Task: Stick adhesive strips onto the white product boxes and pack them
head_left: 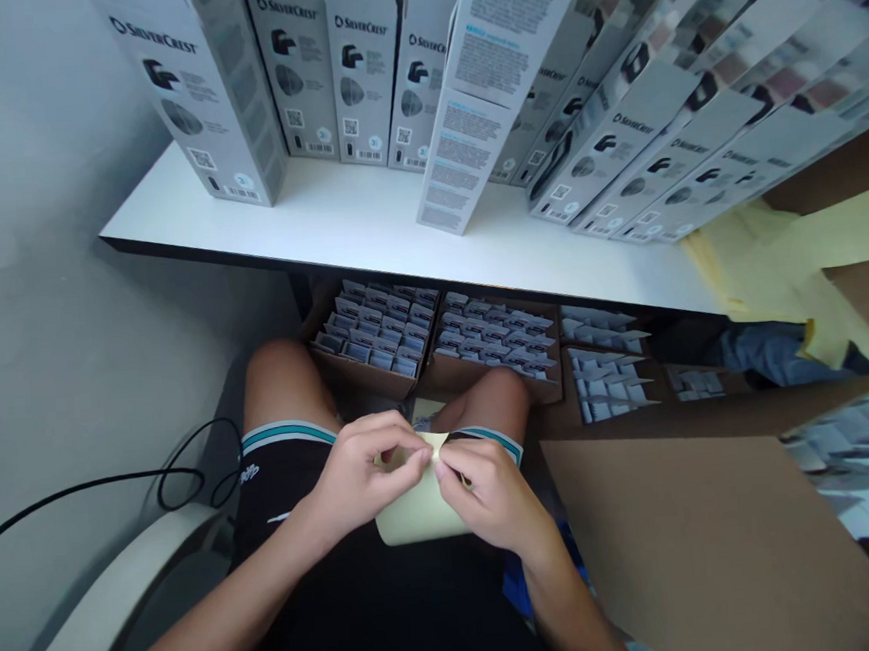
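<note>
A pale yellow roll, seemingly of paper or labels, rests in my lap, its curved side toward me. My left hand pinches its upper edge between thumb and index finger. Right beside it, my right hand pinches the same edge, and the fingertips of both hands almost meet. Whatever tiny piece lies between the fingertips is too small to make out. Part of the roll is hidden behind my fingers.
Above my knees, a white table carries several upright SilverCrest boxes. Under it stand cartons packed with folded boxes. A large cardboard flap is at my right, a black cable at my left. Another person's sleeve or trouser leg shows at right.
</note>
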Demonstrator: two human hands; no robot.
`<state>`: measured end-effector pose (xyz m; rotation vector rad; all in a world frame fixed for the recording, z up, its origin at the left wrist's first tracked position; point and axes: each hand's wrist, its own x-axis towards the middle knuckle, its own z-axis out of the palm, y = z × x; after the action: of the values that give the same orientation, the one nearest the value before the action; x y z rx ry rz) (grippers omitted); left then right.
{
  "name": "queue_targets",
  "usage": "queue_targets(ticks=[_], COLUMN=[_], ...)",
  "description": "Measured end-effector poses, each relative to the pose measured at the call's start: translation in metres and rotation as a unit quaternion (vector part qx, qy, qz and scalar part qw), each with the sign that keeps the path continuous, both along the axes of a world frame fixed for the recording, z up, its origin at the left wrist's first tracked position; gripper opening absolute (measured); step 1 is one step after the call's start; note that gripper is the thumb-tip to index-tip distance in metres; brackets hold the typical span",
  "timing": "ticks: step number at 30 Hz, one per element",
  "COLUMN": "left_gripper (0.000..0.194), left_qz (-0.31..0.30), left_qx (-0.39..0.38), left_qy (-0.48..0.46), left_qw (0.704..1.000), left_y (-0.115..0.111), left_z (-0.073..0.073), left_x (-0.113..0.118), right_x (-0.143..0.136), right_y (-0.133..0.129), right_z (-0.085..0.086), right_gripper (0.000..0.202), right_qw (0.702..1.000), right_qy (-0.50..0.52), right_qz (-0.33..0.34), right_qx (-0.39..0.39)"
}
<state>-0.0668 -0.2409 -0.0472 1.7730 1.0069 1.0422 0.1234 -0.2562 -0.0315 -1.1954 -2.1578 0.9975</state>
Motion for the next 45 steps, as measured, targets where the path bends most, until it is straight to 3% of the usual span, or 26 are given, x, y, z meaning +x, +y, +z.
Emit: queue_targets(ticks=[5, 10, 16, 24, 31, 34, 37, 42, 43, 45], left_gripper=[0.013, 0.006, 0.011, 0.011, 0.018, 0.016, 0.019, 0.029, 0.030, 0.033], left_qz=[0.030, 0.009, -0.022, 0.014, 0.036, 0.054, 0.113, 0.185, 0.183, 0.158], left_qx=[0.036, -0.010, -0.048, -0.002, -0.069, -0.064, -0.060, -0.189, -0.210, -0.237], left_qy=[0.016, -0.011, -0.025, 0.001, -0.030, -0.048, -0.076, -0.200, -0.225, -0.262], left_qw=[0.999, 1.000, 0.998, 1.000, 0.996, 0.995, 0.989, 0.943, 0.934, 0.922], left_y=[-0.002, -0.001, 0.001, -0.003, 0.000, 0.001, 0.002, 0.010, 0.013, 0.017], left_z=[0.000, 0.000, 0.002, 0.001, 0.001, -0.002, -0.012, -0.030, -0.031, -0.030], left_x=[0.002, 0.000, -0.001, 0.001, 0.001, -0.003, -0.009, -0.013, -0.012, -0.010], right_x=[0.000, 0.000, 0.000, -0.002, 0.001, 0.005, 0.013, 0.039, 0.046, 0.061], right_y=[0.000, 0.000, 0.000, -0.001, 0.001, 0.005, 0.009, 0.026, 0.035, 0.056], right_z=[-0.001, 0.001, 0.003, 0.001, 0.001, 0.000, -0.002, -0.008, -0.008, -0.004], right_gripper=[0.033, 0.030, 0.032, 0.030, 0.033, 0.034, 0.035, 0.041, 0.040, 0.033], right_qw=[1.000, 1.000, 1.000, 1.000, 1.000, 1.000, 0.996, 0.967, 0.947, 0.872], right_qy=[-0.005, -0.001, -0.008, -0.012, -0.002, 0.017, 0.061, 0.177, 0.228, 0.355], right_qz=[0.001, 0.007, 0.007, 0.008, -0.004, -0.012, -0.055, -0.179, -0.225, -0.337], right_qx=[-0.004, -0.005, 0.017, 0.008, -0.003, -0.011, -0.031, -0.027, -0.030, -0.031])
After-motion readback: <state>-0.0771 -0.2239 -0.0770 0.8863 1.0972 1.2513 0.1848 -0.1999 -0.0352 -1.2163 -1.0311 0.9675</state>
